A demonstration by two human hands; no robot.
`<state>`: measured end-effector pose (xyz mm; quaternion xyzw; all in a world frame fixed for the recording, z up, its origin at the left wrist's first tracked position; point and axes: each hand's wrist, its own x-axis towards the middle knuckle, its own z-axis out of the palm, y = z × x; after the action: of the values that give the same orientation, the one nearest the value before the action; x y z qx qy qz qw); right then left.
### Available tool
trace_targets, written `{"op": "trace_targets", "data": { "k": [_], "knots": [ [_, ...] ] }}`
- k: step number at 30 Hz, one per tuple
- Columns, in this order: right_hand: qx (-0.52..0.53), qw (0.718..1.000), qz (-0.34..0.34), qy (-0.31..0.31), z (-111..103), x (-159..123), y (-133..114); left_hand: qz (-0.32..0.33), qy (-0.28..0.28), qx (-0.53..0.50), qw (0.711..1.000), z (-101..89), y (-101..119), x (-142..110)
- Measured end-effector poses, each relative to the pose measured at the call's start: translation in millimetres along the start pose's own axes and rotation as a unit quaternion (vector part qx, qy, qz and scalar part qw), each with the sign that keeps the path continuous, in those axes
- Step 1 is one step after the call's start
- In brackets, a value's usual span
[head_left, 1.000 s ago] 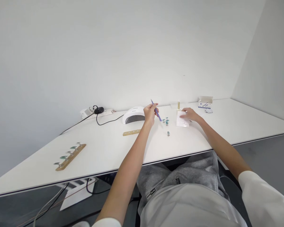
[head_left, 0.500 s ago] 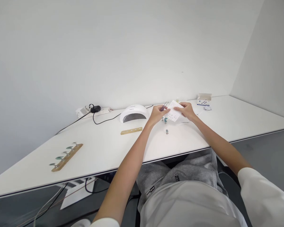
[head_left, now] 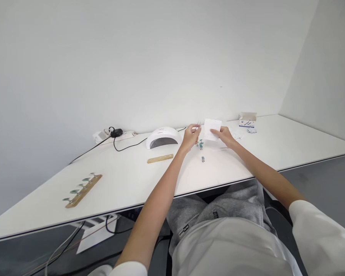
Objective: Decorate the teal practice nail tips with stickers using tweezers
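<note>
My right hand (head_left: 225, 136) is closed on one edge of a small white sticker sheet (head_left: 212, 125) and holds it up above the table, thumb on the near face. My left hand (head_left: 191, 138) is to the left of the sheet, apart from it. Its fingers are closed round thin tweezers (head_left: 198, 125), whose prongs point upward. Below the hands stand a few small teal nail tips on stands (head_left: 200, 145). Nearer to me sits a single small stand with a nail tip (head_left: 202, 159). A thin rod-like tool (head_left: 224, 148) lies beneath my right wrist.
A white nail lamp (head_left: 163, 135) stands behind a flat wooden strip (head_left: 160, 158). At left, a wooden bar (head_left: 84, 191) carries several nail tips. An opened small box (head_left: 247, 119) stands at back right. Cables with a black plug (head_left: 116, 132) lie at back left.
My left hand has come off the sheet and shifted slightly left with the tweezers. My right hand has turned the sheet more upright, so its dotted pattern shows less.
</note>
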<state>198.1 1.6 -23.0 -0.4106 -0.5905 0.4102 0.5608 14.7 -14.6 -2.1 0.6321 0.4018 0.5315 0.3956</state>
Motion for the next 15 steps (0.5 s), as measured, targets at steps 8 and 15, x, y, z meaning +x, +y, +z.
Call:
{"op": "trace_targets", "data": {
  "k": [8,15],
  "knots": [
    [-0.037,0.999,0.000,0.004,-2.7,-1.9,-4.0,0.103,0.005,0.151,0.983,0.1,-7.2,1.6],
    [-0.029,0.999,0.011,-0.025,-2.1,-1.1,-1.8,0.112,-0.034,0.230,0.966,2.7,-9.1,-3.9]
  ]
}}
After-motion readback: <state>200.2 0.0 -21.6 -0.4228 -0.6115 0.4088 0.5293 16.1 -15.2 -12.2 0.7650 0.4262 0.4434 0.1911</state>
